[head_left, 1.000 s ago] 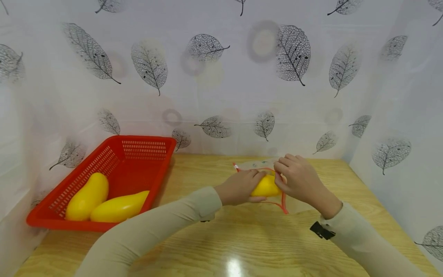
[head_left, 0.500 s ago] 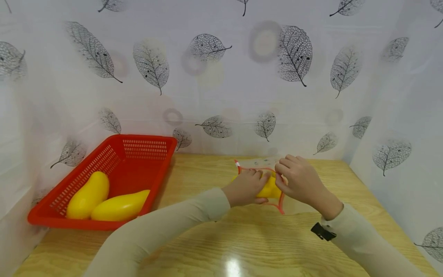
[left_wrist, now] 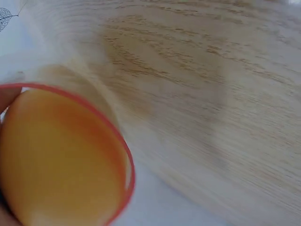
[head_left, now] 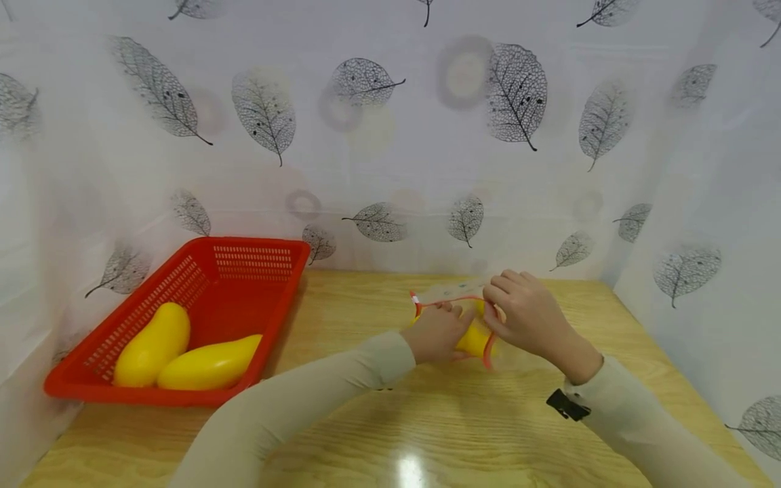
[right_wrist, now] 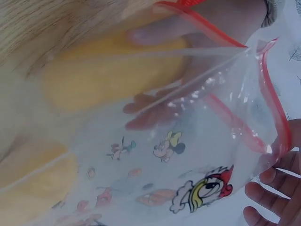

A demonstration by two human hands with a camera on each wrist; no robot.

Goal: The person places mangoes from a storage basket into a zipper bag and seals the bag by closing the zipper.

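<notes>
A clear zip bag (head_left: 454,293) with a red rim lies on the wooden table (head_left: 378,420), its mouth facing left. My left hand (head_left: 448,327) grips a yellow mango-shaped fruit (head_left: 476,339) and holds it inside the bag's mouth. My right hand (head_left: 495,310) pinches the bag's red rim at the right of the fruit. In the left wrist view the fruit (left_wrist: 56,160) fills the lower left, ringed by the red rim (left_wrist: 128,162). The right wrist view shows the fruit (right_wrist: 113,75) through the cartoon-printed bag (right_wrist: 188,155).
A red slotted basket (head_left: 244,298) stands at the left of the table with two more yellow fruits (head_left: 152,342) (head_left: 210,362) in it. White leaf-patterned sheets wall in the table at the back and both sides.
My left hand has pushed the yellow fruit to the right, deeper into the bag. The red rim has slid leftward over the fruit, and less of the fruit shows.
</notes>
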